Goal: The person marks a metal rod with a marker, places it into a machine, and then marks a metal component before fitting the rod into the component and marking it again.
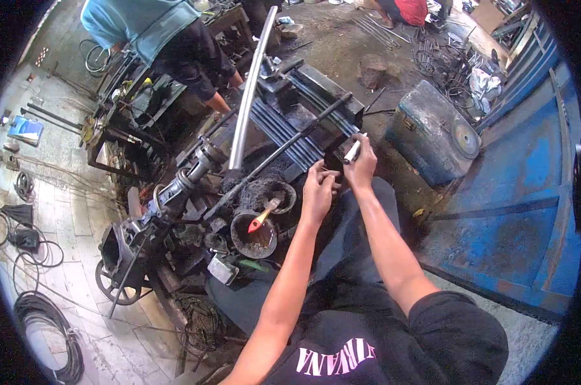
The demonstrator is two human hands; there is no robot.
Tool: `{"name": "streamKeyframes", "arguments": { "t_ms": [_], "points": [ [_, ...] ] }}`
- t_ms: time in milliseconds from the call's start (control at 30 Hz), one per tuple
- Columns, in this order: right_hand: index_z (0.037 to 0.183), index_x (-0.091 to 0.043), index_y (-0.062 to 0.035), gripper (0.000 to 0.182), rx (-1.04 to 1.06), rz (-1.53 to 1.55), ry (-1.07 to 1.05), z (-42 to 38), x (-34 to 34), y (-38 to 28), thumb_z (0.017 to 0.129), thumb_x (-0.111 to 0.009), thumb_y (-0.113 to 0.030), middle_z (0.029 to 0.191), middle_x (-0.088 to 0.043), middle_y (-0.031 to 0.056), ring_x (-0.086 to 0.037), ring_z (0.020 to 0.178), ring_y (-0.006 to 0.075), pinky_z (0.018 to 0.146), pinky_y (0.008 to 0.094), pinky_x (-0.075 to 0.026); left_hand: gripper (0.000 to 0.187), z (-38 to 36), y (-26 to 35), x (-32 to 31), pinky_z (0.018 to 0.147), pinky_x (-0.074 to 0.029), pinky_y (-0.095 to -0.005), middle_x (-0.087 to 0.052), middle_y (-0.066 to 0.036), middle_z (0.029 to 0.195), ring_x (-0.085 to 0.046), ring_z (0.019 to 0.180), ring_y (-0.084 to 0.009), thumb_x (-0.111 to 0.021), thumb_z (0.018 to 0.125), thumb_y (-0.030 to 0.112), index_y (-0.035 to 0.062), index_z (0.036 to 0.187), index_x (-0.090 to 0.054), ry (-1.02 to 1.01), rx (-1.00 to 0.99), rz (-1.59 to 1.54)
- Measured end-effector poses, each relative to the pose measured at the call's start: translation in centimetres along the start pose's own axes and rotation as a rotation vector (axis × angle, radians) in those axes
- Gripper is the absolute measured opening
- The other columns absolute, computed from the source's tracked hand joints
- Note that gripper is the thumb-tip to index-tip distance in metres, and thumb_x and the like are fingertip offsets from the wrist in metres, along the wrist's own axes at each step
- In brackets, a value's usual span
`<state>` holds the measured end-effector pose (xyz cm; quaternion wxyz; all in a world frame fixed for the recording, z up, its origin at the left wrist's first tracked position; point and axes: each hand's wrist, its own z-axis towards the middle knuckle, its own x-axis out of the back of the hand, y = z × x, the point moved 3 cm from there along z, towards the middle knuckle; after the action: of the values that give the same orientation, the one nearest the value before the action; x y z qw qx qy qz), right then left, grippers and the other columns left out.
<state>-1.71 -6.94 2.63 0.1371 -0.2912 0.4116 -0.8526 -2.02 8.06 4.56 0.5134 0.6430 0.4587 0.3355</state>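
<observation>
My right hand (362,165) grips a white marker pen (353,152) with a dark end, close to the near end of the right-hand group of metal rods (332,115). My left hand (319,192) is beside it, at the near ends of several dark parallel rods (284,135). Its fingers are bent together at the rod ends; what they hold, if anything, is hidden. A dark cross bar (290,138) passes over the rods. Left of my left hand, a brush with a red and yellow handle (262,218) lies across a round pot (244,247) with brownish liquid.
A long shiny metal tube (249,96) slants above the machine (188,176) at left. An old metal box (432,131) and a blue metal panel (515,224) stand to the right. A person in a blue top (143,25) bends over another bench. Coiled black hose (50,337) lies on the floor.
</observation>
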Motion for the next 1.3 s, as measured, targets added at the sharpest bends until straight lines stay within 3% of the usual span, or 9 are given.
{"name": "streamKeyframes", "arguments": {
  "t_ms": [67,333,533,733,800,867,1133,1167,1300],
  "points": [
    [0.115,-0.061,-0.0083,0.047,-0.167,0.12,-0.122,0.0,-1.0,-0.4,0.072,-0.073,0.003,0.092,-0.067,0.0188,-0.066,0.089,0.0429,0.078,0.0484,-0.052,0.053,-1.4,0.4,0.8,0.079,-0.053,-0.0302,-0.067,-0.016,0.119,-0.067,0.089,-0.018,-0.05,0.101,0.008,-0.0046,0.15,-0.033,-0.004,-0.005,-0.023],
    [0.123,-0.059,-0.0066,0.048,0.143,-0.134,-0.34,-2.1,-4.6,-3.7,0.076,-0.061,0.004,0.104,-0.067,0.022,-0.062,0.104,0.0437,0.088,0.0515,-0.051,0.051,-7.3,2.0,4.1,0.083,-0.053,-0.0315,-0.066,-0.015,0.122,-0.068,0.093,-0.0181,-0.05,0.102,0.009,-0.0036,0.149,-0.035,0.051,-0.051,-0.046],
    [0.122,-0.057,-0.001,0.044,0.069,-0.213,-0.4,-1.8,-5.5,-3.9,0.078,-0.061,0.002,0.101,-0.066,0.0283,-0.064,0.091,0.0509,0.081,0.0559,-0.051,0.049,-10.2,2.9,5.5,0.084,-0.052,-0.0311,-0.066,-0.014,0.121,-0.067,0.095,-0.0174,-0.05,0.103,0.009,-0.0022,0.148,-0.037,0.033,-0.023,-0.08],
    [0.113,-0.058,-0.0075,0.039,-0.122,0.045,-0.197,-2.3,-1.8,-4.1,0.078,-0.072,0.001,0.086,-0.07,0.0207,-0.07,0.086,0.043,0.076,0.0472,-0.054,0.046,-11.5,2.6,6.1,0.083,-0.054,-0.0307,-0.068,-0.013,0.12,-0.067,0.094,-0.0173,-0.051,0.102,0.007,-0.0014,0.147,-0.041,0.01,-0.077,-0.101],
    [0.11,-0.059,-0.0058,0.027,-0.235,0.277,-0.148,-2.7,1.1,-5.0,0.087,-0.071,0.001,0.083,-0.071,0.0112,-0.074,0.078,0.0222,0.068,0.0362,-0.059,0.046,-11.5,2.7,6.2,0.084,-0.054,-0.0318,-0.068,-0.014,0.121,-0.068,0.095,-0.0189,-0.052,0.101,0.006,-0.0018,0.146,-0.042,0.029,-0.094,-0.092],
    [0.11,-0.059,-0.0049,0.022,-0.084,0.286,-0.06,-2.8,3.7,-5.2,0.09,-0.068,0.001,0.083,-0.07,0.0098,-0.072,0.073,0.0184,0.064,0.033,-0.058,0.046,-11.3,2.7,6.0,0.085,-0.054,-0.0328,-0.068,-0.015,0.121,-0.068,0.095,-0.0204,-0.054,0.1,0.006,-0.0023,0.145,-0.043,0.044,-0.108,-0.08],
    [0.111,-0.058,-0.0042,0.026,-0.054,0.279,-0.136,-3.2,5.2,-3.2,0.088,-0.066,0.004,0.084,-0.069,0.0062,-0.066,0.077,0.0139,0.071,0.0303,-0.053,0.064,-4.7,3.9,2.1,0.099,-0.051,-0.0461,-0.056,-0.027,0.133,-0.062,0.113,-0.0436,-0.058,0.087,-0.003,0.0003,0.149,-0.039,0.253,-0.699,0.553],
    [0.111,-0.059,-0.0053,0.03,-0.291,0.438,-0.127,-3.5,4.8,-2.4,0.085,-0.068,0.005,0.085,-0.068,0.0052,-0.065,0.076,0.0136,0.07,0.029,-0.052,0.07,-3.5,3.7,1.7,0.101,-0.05,-0.0492,-0.054,-0.028,0.136,-0.06,0.115,-0.0463,-0.058,0.086,-0.005,0.005,0.152,-0.036,0.297,-0.745,0.65],
    [0.112,-0.059,-0.0064,0.039,-0.548,0.66,-0.116,-4.3,3.1,0.3,0.078,-0.071,0.01,0.085,-0.067,0.0052,-0.064,0.075,0.0145,0.066,0.0285,-0.052,0.078,-0.5,2.6,0.4,0.102,-0.048,-0.0523,-0.053,-0.033,0.133,-0.056,0.118,-0.052,-0.056,0.086,-0.005,0.0102,0.158,-0.03,0.081,-0.423,0.676]
  ]
}}
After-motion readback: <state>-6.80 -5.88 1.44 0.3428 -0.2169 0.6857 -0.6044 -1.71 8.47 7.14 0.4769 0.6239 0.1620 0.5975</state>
